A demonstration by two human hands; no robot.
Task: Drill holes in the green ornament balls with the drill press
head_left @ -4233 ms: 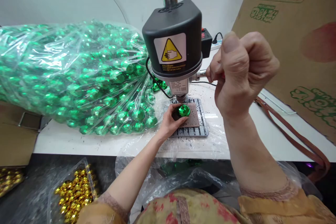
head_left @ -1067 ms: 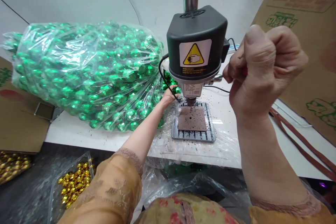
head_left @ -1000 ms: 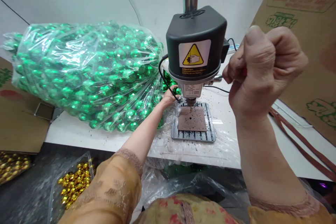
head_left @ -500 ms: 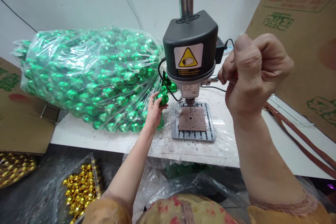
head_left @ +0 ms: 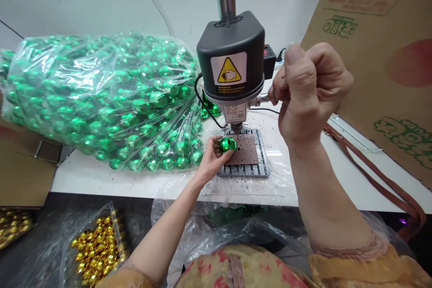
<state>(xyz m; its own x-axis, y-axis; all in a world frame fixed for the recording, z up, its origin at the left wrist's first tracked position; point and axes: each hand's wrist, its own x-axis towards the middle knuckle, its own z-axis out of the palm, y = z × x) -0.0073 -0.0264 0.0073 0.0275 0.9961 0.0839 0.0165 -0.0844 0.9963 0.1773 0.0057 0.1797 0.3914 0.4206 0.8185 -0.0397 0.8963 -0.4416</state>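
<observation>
A clear bag of green balls [head_left: 101, 103] lies left of 1 black drill press [head_left: 231, 42]. The right hand [head_left: 312, 92] curls round its lever [head_left: 263, 98]. Over the brown board [head_left: 249, 154]'s left part, the left hand [head_left: 213, 157] pinches 1 faceted green ball [head_left: 228, 144].

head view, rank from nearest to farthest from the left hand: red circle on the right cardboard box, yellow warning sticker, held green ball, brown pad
1. Green ball: held by the left hand.
2. Brown pad: just right of that hand, on the slotted metal base.
3. Warning sticker: higher up, on the black housing.
4. Red circle: far right, on the cardboard box.
</observation>
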